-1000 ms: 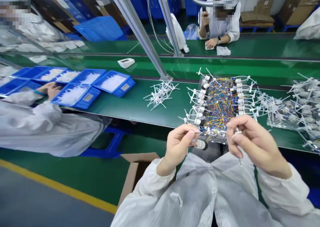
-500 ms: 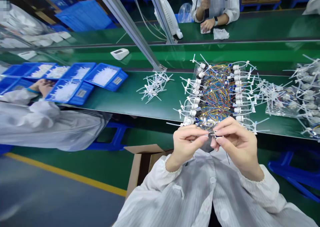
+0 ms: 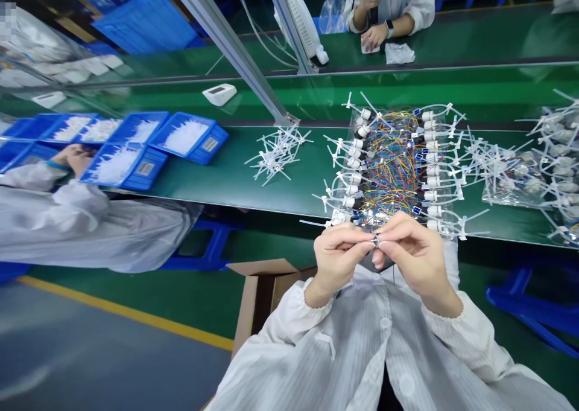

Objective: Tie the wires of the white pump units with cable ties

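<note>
My left hand point(image 3: 340, 253) is closed in a pinch in front of my chest. Facing it, my right hand point(image 3: 414, 255) pinches too, its fingertips touching or nearly touching those of the left. A small whitish and metallic part point(image 3: 375, 241) shows between the fingertips; most of it is covered, and its kind is too small to make out. A thin dark strand hangs below the right fingers. Just beyond both hands lies a row of bagged wire harnesses point(image 3: 393, 157) with coloured wires, white round fittings along both sides and white cable ties sticking out.
Loose white cable ties point(image 3: 278, 152) lie left of the harnesses. Blue bins point(image 3: 190, 136) of white parts stand farther left, near a co-worker's hands point(image 3: 75, 157). More bagged harnesses point(image 3: 563, 175) lie right. An open cardboard box point(image 3: 253, 302) stands below the bench edge.
My right hand has moved left, closing the gap to the left hand's fingertips. The part between them is now more covered. The left hand stays almost in place.
</note>
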The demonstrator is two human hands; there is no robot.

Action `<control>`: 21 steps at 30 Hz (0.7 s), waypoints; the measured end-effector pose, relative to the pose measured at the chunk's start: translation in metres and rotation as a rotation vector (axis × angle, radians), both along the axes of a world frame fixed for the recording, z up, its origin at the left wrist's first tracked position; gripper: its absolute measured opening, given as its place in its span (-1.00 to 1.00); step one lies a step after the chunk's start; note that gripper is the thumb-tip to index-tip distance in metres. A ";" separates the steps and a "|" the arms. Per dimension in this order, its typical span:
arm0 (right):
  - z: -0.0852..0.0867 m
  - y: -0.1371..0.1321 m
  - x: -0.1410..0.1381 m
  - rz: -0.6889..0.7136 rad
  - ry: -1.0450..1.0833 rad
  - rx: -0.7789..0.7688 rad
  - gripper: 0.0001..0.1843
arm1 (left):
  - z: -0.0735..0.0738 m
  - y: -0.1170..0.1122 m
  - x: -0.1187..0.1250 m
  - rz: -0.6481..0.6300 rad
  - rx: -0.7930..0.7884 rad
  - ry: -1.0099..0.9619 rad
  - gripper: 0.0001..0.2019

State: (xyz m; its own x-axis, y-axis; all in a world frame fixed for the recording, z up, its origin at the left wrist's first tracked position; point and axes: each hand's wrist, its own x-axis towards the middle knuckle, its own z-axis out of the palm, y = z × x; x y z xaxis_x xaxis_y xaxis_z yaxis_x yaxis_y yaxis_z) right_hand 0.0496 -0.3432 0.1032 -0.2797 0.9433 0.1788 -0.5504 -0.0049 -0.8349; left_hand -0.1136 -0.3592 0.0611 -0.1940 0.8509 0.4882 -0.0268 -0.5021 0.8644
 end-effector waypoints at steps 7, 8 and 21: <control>-0.004 0.004 0.012 -0.065 -0.215 0.047 -0.74 | 0.014 0.012 -0.007 -0.014 0.139 0.291 -0.94; -0.005 0.004 0.013 -0.066 -0.221 0.042 -0.74 | 0.015 0.014 -0.009 -0.026 0.144 0.322 -0.95; -0.012 -0.002 0.017 -0.129 -0.237 0.067 -0.66 | 0.005 0.015 -0.009 -0.073 0.153 0.256 -0.91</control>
